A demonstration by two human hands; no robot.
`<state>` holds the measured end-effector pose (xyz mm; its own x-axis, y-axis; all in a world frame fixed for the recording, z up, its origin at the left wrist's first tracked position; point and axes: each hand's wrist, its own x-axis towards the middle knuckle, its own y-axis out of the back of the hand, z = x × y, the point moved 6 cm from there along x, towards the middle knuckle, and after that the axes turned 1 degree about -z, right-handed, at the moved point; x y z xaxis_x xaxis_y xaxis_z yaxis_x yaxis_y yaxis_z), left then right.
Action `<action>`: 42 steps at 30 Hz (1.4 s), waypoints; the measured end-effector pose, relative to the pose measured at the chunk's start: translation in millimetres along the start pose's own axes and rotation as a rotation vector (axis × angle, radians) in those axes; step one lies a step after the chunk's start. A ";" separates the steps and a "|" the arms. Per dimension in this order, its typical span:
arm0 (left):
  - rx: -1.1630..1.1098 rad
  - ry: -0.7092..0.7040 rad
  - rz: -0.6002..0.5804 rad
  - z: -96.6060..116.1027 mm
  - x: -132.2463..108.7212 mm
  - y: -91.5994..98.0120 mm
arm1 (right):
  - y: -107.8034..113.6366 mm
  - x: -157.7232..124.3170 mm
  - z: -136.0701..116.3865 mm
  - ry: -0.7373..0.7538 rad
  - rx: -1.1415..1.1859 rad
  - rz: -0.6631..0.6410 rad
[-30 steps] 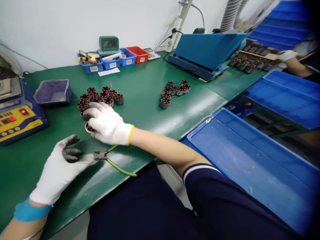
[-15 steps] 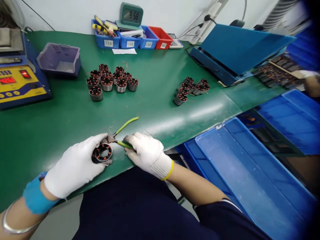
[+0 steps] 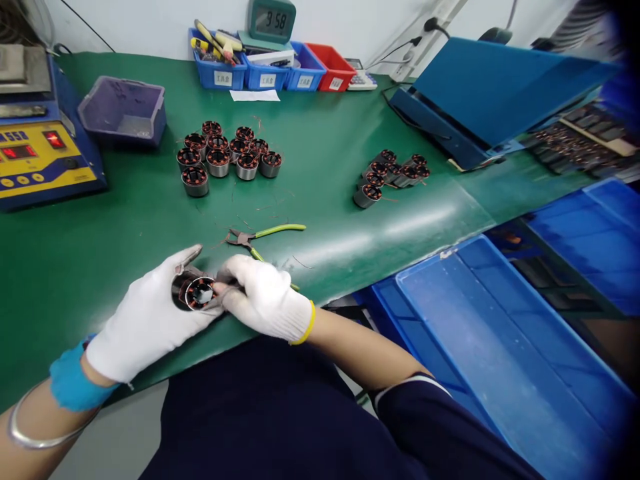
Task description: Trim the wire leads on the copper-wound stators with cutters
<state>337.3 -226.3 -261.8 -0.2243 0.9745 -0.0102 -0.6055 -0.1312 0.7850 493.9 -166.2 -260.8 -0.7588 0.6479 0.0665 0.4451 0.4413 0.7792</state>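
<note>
My white-gloved left hand is wrapped round a motor stator, a dark cylinder with a shiny rim and copper windings, its open end facing up. My right hand, also gloved, has thumb and fingers pinched together at the stator's right rim. Whether a wire end lies between those fingertips I cannot tell. Cutting pliers with green handles lie with handles spread on the green bench, just beyond my right hand, which partly covers the lower handle.
Several stators stand behind the pliers, and another group farther right. A purple bin and a yellow-blue device are at left. Tool boxes line the wall. Blue trays sit below the bench's right edge. Wire scraps lie about.
My right hand has let go of the pliers and moved left to the stator. The pliers now lie on the bench, slightly right of before. The stator is tilted differently in my left hand.
</note>
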 end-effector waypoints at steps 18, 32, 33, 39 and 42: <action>-0.066 0.093 -0.051 -6.1 2.6 -2.9 | 3.4 29.2 9.1 -0.170 0.099 -0.045; -0.054 0.044 -0.095 -1.4 4.2 -1.0 | 15.7 8.0 8.0 -0.109 -0.286 -0.028; -0.054 0.033 -0.095 -0.4 4.0 -0.2 | 17.1 11.1 5.7 -0.030 -0.234 -0.034; -0.068 0.072 -0.108 -0.9 5.9 0.4 | 7.0 23.1 6.2 0.245 -0.025 -0.307; -0.063 0.105 -0.095 -4.2 7.5 0.1 | 7.8 27.0 10.4 0.182 0.010 -0.250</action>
<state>332.3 -219.7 -264.4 -0.2408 0.9589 -0.1499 -0.6735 -0.0539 0.7372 481.8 -138.9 -259.4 -0.9179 0.3965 -0.0154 0.2373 0.5796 0.7795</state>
